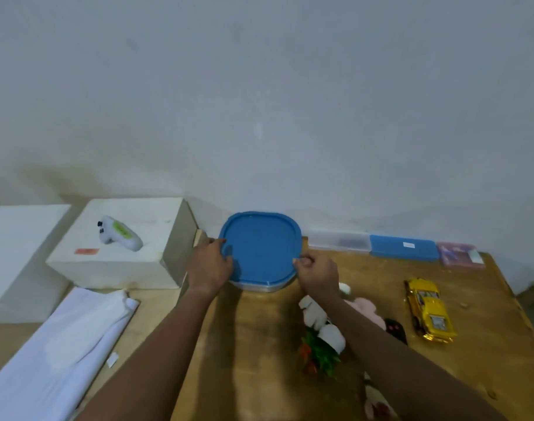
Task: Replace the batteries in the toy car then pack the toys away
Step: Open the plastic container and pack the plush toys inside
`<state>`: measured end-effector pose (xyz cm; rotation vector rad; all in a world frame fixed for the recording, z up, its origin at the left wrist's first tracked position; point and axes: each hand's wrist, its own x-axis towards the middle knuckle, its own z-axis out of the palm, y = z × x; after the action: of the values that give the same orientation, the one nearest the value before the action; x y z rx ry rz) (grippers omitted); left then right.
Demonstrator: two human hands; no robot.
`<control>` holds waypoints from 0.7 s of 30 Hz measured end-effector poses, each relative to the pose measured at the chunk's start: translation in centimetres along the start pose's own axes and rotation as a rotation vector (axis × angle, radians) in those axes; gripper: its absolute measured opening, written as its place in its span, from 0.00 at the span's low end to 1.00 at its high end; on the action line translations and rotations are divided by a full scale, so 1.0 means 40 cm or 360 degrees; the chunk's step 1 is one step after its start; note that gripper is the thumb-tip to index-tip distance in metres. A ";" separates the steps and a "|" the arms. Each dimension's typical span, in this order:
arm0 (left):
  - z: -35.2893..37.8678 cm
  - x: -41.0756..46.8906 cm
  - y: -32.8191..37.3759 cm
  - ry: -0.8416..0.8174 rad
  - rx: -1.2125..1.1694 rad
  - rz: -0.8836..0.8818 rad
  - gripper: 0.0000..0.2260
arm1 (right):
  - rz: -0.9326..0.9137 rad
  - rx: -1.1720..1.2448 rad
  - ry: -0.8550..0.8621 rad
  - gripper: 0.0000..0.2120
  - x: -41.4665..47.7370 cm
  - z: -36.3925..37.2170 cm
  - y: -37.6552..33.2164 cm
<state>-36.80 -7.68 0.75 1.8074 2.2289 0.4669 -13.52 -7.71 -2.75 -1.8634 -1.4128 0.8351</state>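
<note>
A clear container with a blue lid point(261, 246) stands at the back middle of the wooden table point(259, 344), against the wall. My left hand point(210, 262) grips the lid's left edge, thumb on top. My right hand point(315, 273) pinches the lid's right edge. A yellow toy car point(429, 309) lies at the right of the table. Soft toys point(323, 323), white and pink, lie beside my right forearm, with a dark remote point(395, 328) next to them. A white game controller point(119, 233) rests on a white box point(122, 262) at the left.
Flat cases line the wall at the back right: a clear one point(338, 240), a blue one point(402, 247) and a pink one point(460, 253). A folded white cloth point(62, 354) covers the table's left front. A second white block point(13, 250) stands at the far left.
</note>
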 end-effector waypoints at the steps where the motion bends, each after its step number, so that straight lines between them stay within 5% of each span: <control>1: 0.000 0.024 -0.014 -0.0030 -0.0010 -0.0028 0.22 | 0.0036 -0.0031 0.0030 0.16 0.018 0.019 -0.012; 5: 0.014 0.102 -0.062 -0.0181 -0.0087 -0.0137 0.18 | 0.0187 -0.0067 0.0095 0.17 0.049 0.063 -0.058; 11: 0.046 0.165 -0.093 -0.0275 -0.0207 -0.0283 0.12 | 0.0229 -0.0263 0.0197 0.04 0.082 0.097 -0.068; 21: 0.014 0.224 -0.076 -0.0391 -0.0218 -0.0396 0.20 | 0.0278 -0.0565 0.0190 0.06 0.113 0.091 -0.088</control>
<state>-41.23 0.57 -0.80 1.4121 2.1545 0.3203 -17.43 -2.15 -2.54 -2.2909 -1.4074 0.5675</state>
